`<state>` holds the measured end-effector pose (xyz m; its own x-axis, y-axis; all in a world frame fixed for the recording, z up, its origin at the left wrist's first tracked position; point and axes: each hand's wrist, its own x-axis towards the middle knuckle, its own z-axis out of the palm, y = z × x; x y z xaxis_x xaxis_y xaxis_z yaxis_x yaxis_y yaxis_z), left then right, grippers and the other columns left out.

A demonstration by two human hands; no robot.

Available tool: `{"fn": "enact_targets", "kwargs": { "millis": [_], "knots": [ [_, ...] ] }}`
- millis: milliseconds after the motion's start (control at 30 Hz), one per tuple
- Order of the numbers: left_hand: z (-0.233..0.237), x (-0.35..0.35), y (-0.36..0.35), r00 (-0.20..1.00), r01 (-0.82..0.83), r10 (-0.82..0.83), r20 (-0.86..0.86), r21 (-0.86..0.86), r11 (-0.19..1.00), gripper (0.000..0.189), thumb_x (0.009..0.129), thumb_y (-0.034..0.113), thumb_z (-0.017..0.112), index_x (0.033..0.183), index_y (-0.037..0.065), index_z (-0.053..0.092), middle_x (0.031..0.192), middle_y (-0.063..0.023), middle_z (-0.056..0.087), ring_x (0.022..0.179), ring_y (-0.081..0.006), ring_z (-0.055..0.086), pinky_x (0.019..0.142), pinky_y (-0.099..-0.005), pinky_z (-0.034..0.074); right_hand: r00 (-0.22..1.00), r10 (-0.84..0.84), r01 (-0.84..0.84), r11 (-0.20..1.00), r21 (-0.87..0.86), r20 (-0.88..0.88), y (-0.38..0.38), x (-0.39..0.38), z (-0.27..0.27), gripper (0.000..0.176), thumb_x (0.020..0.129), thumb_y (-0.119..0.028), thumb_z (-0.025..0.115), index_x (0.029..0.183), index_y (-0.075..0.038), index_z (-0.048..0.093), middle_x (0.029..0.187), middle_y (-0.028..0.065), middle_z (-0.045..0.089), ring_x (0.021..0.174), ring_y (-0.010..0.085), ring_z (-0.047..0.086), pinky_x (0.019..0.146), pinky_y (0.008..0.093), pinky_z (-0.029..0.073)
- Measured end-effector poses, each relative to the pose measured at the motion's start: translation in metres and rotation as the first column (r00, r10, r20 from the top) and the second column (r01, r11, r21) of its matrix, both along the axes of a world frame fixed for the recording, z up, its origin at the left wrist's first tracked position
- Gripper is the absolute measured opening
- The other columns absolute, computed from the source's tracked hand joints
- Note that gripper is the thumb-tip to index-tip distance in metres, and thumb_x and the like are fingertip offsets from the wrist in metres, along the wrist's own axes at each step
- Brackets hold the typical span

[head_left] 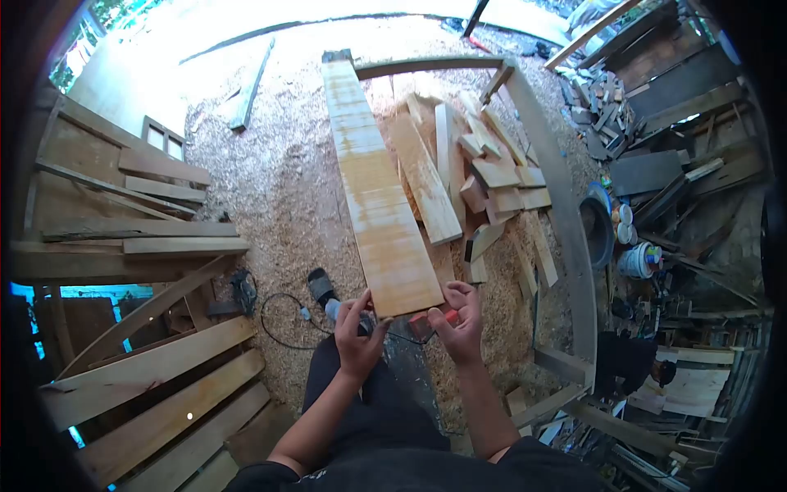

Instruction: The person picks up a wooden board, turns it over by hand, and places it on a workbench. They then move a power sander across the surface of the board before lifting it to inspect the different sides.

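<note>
A long, wide wooden board (381, 205) with brownish bands across it stretches away from me, its far end by a wooden frame. My left hand (359, 336) is at the near left corner of the board, thumb and fingers closed round its edge. At the near right corner, my right hand (459, 326) has its thumb and fingers at the edge, with a small gap showing between them. A red object (443, 318) lies beside my right hand, under the board's near end; what it is I cannot make out.
Cut wood pieces (492, 180) lie piled right of the board, inside a wooden frame (574, 246). Planks (164, 377) are stacked at left. A black cable (264, 316) loops over the shavings. A person (627, 365) bends at the lower right, near buckets (635, 261).
</note>
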<state>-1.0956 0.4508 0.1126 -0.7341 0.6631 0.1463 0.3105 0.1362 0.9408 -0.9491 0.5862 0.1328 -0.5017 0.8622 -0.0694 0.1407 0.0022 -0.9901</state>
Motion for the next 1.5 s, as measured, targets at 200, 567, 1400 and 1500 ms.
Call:
{"fn": "enact_targets", "kwargs": {
  "millis": [200, 567, 1400, 1500],
  "knots": [
    [0.129, -0.043, 0.066, 0.961, -0.217, 0.141, 0.239, 0.332, 0.918, 0.043, 0.093, 0.010, 0.081, 0.131, -0.004, 0.066, 0.114, -0.0121, 0.070, 0.111, -0.0196, 0.068, 0.100, -0.0336, 0.054, 0.991, -0.080, 0.108, 0.949, 0.296, -0.106, 0.046, -0.063, 0.113, 0.044, 0.089, -0.007, 0.084, 0.123, 0.002, 0.057, 0.122, 0.0163, 0.068, 0.116, 0.0204, 0.068, 0.094, 0.0334, 0.058],
    [0.232, -0.115, 0.105, 0.904, -0.358, 0.140, 0.403, 0.538, 0.763, 0.037, 0.094, 0.016, 0.084, 0.117, -0.006, 0.067, 0.104, -0.0113, 0.076, 0.094, -0.0115, 0.070, 0.083, -0.0240, 0.055, 0.979, -0.085, 0.146, 0.929, 0.341, -0.187, 0.070, -0.143, 0.240, 0.040, 0.089, -0.020, 0.087, 0.111, 0.003, 0.063, 0.104, 0.0198, 0.078, 0.102, 0.0220, 0.077, 0.084, 0.0324, 0.059],
    [0.236, -0.116, 0.121, 0.931, -0.325, 0.202, 0.304, 0.437, 0.839, 0.055, 0.087, 0.032, 0.089, 0.116, -0.008, 0.066, 0.109, -0.0136, 0.070, 0.094, -0.0189, 0.070, 0.077, -0.0305, 0.058, 0.976, -0.143, 0.189, 0.932, 0.309, -0.164, 0.095, -0.141, 0.240, 0.038, 0.088, -0.018, 0.089, 0.108, 0.006, 0.068, 0.096, 0.0132, 0.078, 0.084, 0.0126, 0.072, 0.078, 0.0265, 0.055],
    [0.233, -0.117, 0.120, 0.941, -0.308, 0.196, 0.277, 0.452, 0.837, 0.054, 0.088, 0.032, 0.089, 0.121, -0.004, 0.066, 0.109, -0.0135, 0.069, 0.093, -0.0182, 0.070, 0.076, -0.0298, 0.057, 0.963, -0.102, 0.163, 0.958, 0.238, -0.250, 0.096, -0.139, 0.237, 0.033, 0.088, -0.015, 0.088, 0.105, 0.005, 0.070, 0.095, 0.0115, 0.078, 0.083, 0.0116, 0.071, 0.078, 0.0252, 0.055]
  ]
}}
